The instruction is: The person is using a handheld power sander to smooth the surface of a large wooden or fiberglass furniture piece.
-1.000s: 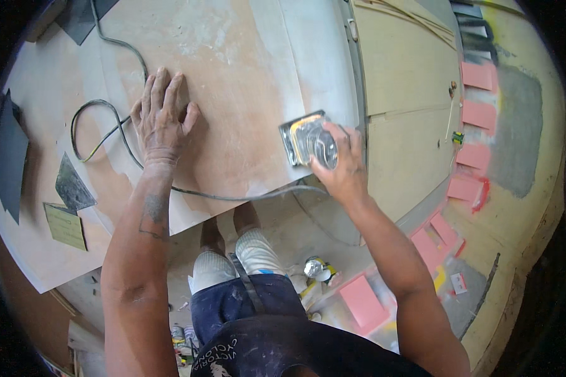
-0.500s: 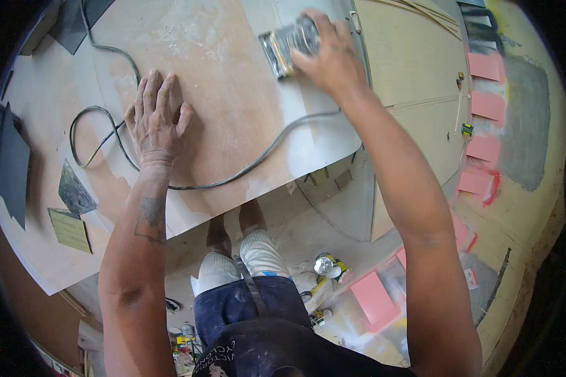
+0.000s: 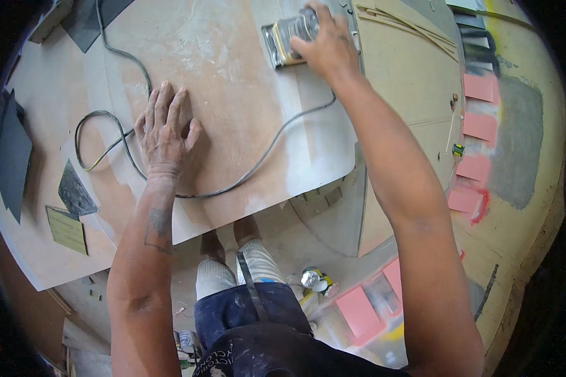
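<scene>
My right hand (image 3: 334, 49) is closed around the body of a corded electric sander (image 3: 284, 43), which rests with its flat pad on a large board (image 3: 233, 119). The board's surface is patchy tan and white with smeared filler. My left hand (image 3: 165, 133) lies flat on the board, fingers stretched, dust on the skin. A dark power cord (image 3: 262, 160) runs from near the sander, passes by my left wrist and loops to its left. The sander's pad underside is hidden.
Dark abrasive sheets (image 3: 10, 154) and a greenish paper piece (image 3: 66, 230) lie on the board's left. Pale panels (image 3: 412, 81) with thin wooden strips (image 3: 409, 25) adjoin on the right. Pink sheets (image 3: 479, 88) line the paint-stained floor. A can (image 3: 314, 279) stands near my feet.
The sander in my right hand has moved farther away along the board's right side. My left hand stays flat in place. The whole view has shifted slightly.
</scene>
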The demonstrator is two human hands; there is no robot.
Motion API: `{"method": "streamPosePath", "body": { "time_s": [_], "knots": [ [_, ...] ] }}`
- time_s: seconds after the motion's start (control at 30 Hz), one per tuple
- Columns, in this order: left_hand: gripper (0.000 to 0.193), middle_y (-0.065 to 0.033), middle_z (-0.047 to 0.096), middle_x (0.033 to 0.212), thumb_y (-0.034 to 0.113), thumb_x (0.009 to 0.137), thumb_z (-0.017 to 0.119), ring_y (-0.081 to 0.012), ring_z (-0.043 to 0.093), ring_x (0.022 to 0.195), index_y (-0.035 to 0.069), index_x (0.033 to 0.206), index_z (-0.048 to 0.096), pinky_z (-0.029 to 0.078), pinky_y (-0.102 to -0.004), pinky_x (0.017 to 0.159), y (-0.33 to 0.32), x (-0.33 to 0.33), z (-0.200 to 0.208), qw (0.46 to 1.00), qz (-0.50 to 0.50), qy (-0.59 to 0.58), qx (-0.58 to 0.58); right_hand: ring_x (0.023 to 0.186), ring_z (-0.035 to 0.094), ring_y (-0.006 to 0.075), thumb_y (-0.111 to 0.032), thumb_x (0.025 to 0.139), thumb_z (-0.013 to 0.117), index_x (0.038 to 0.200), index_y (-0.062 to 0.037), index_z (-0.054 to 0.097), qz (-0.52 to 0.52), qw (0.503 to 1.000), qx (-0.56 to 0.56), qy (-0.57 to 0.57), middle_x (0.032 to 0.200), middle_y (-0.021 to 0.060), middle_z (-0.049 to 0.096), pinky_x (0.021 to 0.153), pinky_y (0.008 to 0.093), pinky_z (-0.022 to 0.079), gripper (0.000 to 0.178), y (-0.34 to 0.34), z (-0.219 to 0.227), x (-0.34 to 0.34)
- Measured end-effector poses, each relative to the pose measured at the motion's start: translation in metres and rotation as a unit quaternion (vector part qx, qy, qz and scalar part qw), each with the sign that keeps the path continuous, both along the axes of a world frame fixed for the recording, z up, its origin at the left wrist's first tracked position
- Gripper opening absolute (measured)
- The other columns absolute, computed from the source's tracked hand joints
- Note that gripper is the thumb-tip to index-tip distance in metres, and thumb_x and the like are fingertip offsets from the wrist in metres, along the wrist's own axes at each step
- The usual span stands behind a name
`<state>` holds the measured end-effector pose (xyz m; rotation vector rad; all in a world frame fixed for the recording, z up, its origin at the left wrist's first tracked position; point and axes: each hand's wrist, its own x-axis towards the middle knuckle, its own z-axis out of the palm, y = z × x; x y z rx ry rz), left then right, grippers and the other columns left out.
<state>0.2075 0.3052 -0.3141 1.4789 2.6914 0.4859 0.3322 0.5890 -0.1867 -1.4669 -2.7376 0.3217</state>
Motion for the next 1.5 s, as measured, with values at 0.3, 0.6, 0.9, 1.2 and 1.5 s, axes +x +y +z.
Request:
{"method": "streamPosePath", "body": {
  "time_s": [0.3,0.6,0.9,1.2,1.5],
  "knots": [
    [0.066,-0.0012,0.038,0.162,0.036,0.088,0.067,-0.0195,0.034,0.150,0.026,0.150,0.048,0.029,-0.0427,0.115,-0.002,-0.001,0.004,1.000,0.009,-0.021,-0.001,0.109,0.063,0.0434,-0.030,0.080,0.078,0.142,-0.0292,0.043,0.031,0.999,-0.028,-0.006,0.128,0.0180,0.048,0.092,0.0507,0.056,0.072,-0.050,-0.011,0.077],
    [0.067,-0.0025,0.036,0.163,0.035,0.087,0.066,-0.0209,0.034,0.150,0.026,0.150,0.047,0.028,-0.0435,0.116,0.000,0.001,0.010,0.999,0.010,-0.040,-0.007,0.107,0.064,0.0403,-0.032,0.080,0.075,0.141,-0.0274,0.043,0.041,0.999,0.010,-0.011,0.128,0.0186,0.048,0.088,0.0492,0.058,0.069,-0.005,-0.010,-0.011],
    [0.068,-0.0023,0.037,0.163,0.033,0.085,0.067,-0.0208,0.035,0.149,0.026,0.149,0.049,0.028,-0.0430,0.116,-0.001,0.000,0.013,0.998,0.020,-0.051,-0.017,0.117,0.057,0.0446,-0.028,0.079,0.077,0.144,-0.0248,0.042,0.054,0.996,-0.065,0.009,0.124,0.0202,0.052,0.096,0.0508,0.052,0.073,0.002,-0.005,-0.021],
    [0.071,-0.0007,0.037,0.163,0.032,0.081,0.070,-0.0187,0.035,0.150,0.027,0.149,0.050,0.029,-0.0416,0.116,-0.004,0.001,0.004,0.999,0.023,-0.047,0.015,0.117,0.056,0.0427,-0.025,0.079,0.079,0.146,-0.0236,0.040,0.030,0.999,-0.036,-0.003,0.130,0.0205,0.046,0.097,0.0501,0.053,0.077,-0.035,-0.004,0.065],
    [0.073,-0.0006,0.037,0.163,0.031,0.081,0.071,-0.0206,0.035,0.149,0.026,0.150,0.048,0.028,-0.0420,0.116,0.003,0.003,0.009,0.997,0.020,-0.074,0.003,0.117,0.060,0.0447,-0.030,0.080,0.077,0.145,-0.0235,0.040,0.014,0.998,0.034,-0.060,0.135,0.0231,0.044,0.093,0.0499,0.056,0.075,0.046,-0.001,-0.015]
  ]
}}
